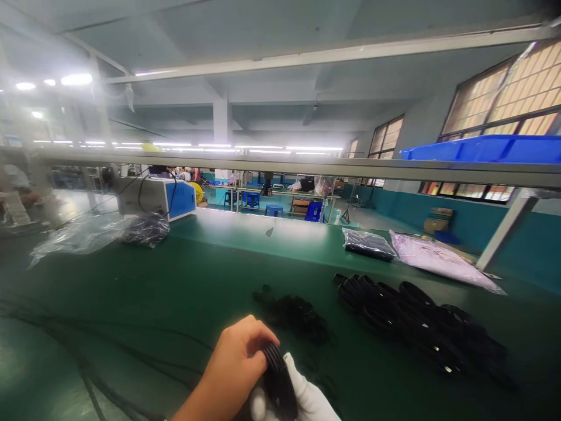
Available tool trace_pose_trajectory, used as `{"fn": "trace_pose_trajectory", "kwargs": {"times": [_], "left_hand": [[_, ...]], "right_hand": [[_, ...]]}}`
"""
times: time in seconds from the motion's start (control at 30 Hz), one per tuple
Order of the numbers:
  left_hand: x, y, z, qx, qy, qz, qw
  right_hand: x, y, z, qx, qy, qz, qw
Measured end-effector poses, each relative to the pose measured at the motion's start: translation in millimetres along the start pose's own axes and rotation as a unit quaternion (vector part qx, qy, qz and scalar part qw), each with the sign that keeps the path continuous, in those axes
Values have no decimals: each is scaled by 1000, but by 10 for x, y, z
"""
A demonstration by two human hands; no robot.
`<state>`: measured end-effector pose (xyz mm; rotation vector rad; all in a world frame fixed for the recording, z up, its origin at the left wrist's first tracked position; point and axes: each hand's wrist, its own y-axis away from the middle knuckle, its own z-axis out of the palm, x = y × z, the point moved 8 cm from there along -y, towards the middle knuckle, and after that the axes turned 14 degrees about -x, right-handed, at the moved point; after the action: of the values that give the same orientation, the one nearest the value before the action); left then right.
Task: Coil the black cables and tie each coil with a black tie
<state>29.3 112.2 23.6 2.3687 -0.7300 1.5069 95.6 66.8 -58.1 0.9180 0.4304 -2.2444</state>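
Observation:
A coil of black cable is held between my two hands near the bottom centre of the head view. My bare left hand pinches the coil's upper left edge between thumb and fingers. Around its lower right side closes my right hand, in a white glove; part of that hand is cut off by the frame. Just beyond the hands lies a heap of small black pieces, too blurred to name. Several finished-looking black cable coils are piled to the right. Long loose black cables stretch over the table at the left.
The green tabletop carries a white and blue machine at the back left, beside clear plastic bags. A bagged black item and a pinkish plastic package lie back right. Above runs a shelf rail with a blue bin.

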Motion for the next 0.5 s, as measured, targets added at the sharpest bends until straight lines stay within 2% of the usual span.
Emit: {"fn": "trace_pose_trajectory", "kwargs": {"times": [0.07, 0.13, 0.2, 0.27, 0.3, 0.37, 0.43, 0.5], "left_hand": [[-5, 1, -49, 8, -40, -16, 999], [-10, -3, -92, -14, -50, -21, 998], [-10, -11, -68, -89, 18, 1, 996], [-9, -4, -2, -176, 123, 18, 977], [-21, -1, 19, -200, 158, 17, 967], [-80, -14, 21, -195, 156, -8, 968], [-137, -36, -9, -148, 84, -33, 985], [-154, -39, -42, -90, 14, -40, 995]], "right_hand": [[-60, -13, -22, 25, 5, -38, 999], [-101, -15, -72, 52, -6, -72, 996], [-58, -31, -97, 50, -35, -58, 996], [12, -44, -78, 26, -60, -18, 998], [33, -39, -66, 19, -67, 0, 998], [-15, -7, -79, 38, -29, 1, 999], [-141, 56, -133, 95, 82, -14, 992], [-265, 115, -155, 140, 191, -25, 971]]}}
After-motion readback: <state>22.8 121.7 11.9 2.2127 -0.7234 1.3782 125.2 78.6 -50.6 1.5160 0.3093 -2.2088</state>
